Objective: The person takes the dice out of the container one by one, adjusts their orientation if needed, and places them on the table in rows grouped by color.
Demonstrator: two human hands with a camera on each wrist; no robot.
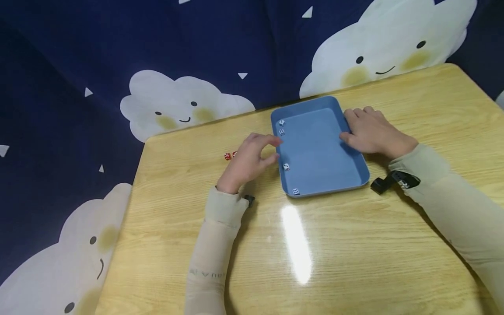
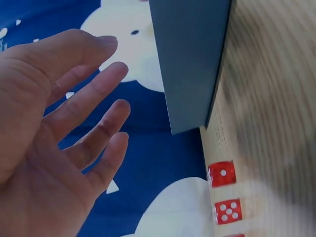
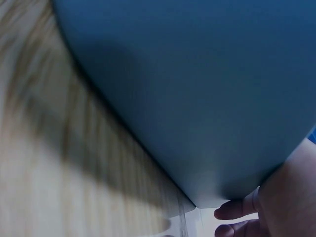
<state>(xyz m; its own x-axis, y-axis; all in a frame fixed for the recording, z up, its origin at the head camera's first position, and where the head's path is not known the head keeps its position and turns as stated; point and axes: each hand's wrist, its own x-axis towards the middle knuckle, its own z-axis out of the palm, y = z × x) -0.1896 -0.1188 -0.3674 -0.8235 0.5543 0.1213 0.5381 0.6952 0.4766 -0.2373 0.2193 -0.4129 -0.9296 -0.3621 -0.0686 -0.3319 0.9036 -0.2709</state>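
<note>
A shallow blue tray [image 1: 315, 148] sits on the table with several white dice [image 1: 286, 166] along its left side. My left hand [image 1: 250, 157] hovers at the tray's left rim, thumb and fingers apart and nothing between them. In the left wrist view that hand [image 2: 74, 118] shows its bent, spread fingers beside the tray's outer wall [image 2: 190, 64]. Over the right rim lies my right hand [image 1: 372, 131], thumb across the edge and fingers bent down outside. Its fingers [image 3: 237, 210] touch the outer wall [image 3: 197, 98] in the right wrist view.
Red dice [image 1: 227, 156] lie on the wooden table [image 1: 177, 210] left of the tray, partly hidden by my left hand; the left wrist view shows several red dice [image 2: 222, 174] in a row. A dark blue curtain [image 1: 220, 39] with clouds hangs behind the table.
</note>
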